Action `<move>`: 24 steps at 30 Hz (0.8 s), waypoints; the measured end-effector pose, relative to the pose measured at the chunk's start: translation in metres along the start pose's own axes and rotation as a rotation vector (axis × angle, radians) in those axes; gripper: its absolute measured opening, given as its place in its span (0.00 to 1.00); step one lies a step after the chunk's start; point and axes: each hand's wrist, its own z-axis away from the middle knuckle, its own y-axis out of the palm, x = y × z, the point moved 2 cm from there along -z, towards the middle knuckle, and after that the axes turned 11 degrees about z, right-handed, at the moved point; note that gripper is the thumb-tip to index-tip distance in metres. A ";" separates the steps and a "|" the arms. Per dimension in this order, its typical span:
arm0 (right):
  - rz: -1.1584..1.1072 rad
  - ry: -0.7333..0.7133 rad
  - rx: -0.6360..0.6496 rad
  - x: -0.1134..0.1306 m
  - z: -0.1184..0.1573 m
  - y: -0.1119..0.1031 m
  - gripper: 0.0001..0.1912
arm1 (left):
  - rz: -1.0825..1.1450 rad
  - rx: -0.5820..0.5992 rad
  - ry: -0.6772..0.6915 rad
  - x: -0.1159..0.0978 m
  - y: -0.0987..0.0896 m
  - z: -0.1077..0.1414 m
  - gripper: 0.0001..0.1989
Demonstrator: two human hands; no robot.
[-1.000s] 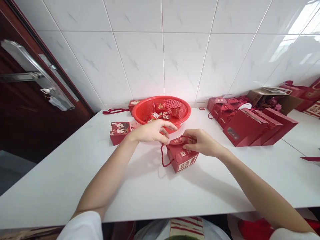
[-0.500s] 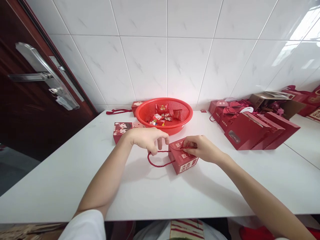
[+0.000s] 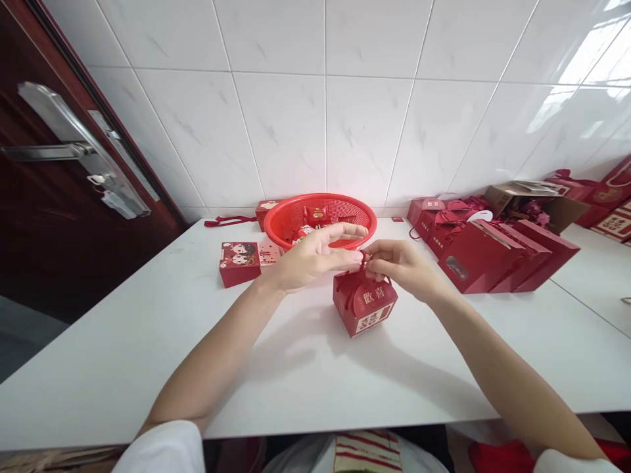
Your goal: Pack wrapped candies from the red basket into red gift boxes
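Note:
A small red gift box [image 3: 369, 309] with gold and white characters stands on the white table, its top flaps raised. Both of its red rope handles [image 3: 363, 263] are drawn up above the lid. My left hand [image 3: 315, 259] reaches in from the left, thumb and a finger pinched at the rope, with the other fingers extended over it. From the right, my right hand [image 3: 401, 266] pinches the rope handles close to the left fingertips. The fingers partly hide the rope and the lid's top.
Behind my hands sits a red plastic basket [image 3: 280, 220] with wrapped sweets. A printed red box [image 3: 240, 263] lies to the left. Several red gift bags [image 3: 486, 259], more red boxes [image 3: 434, 220] and an open cardboard box [image 3: 564, 207] stand on the right. A tiled wall [image 3: 365, 131] closes the back.
My left hand has moved right and brought the loose left rope handle up over the box. My right hand has lifted its handle from the lid, and the flaps now stand higher.

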 end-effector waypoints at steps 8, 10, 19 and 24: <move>-0.078 -0.034 -0.112 0.004 0.005 0.012 0.14 | -0.018 0.174 0.189 0.007 0.007 -0.002 0.24; -0.050 -0.068 -0.189 0.001 0.009 0.012 0.11 | -0.064 0.195 0.232 0.009 0.009 0.000 0.25; 0.007 0.031 -1.026 -0.037 0.107 -0.081 0.10 | -0.387 0.048 0.327 -0.014 -0.022 0.017 0.23; 0.058 0.201 -1.428 -0.053 0.179 -0.148 0.08 | -0.470 -0.037 0.297 -0.020 -0.038 0.011 0.17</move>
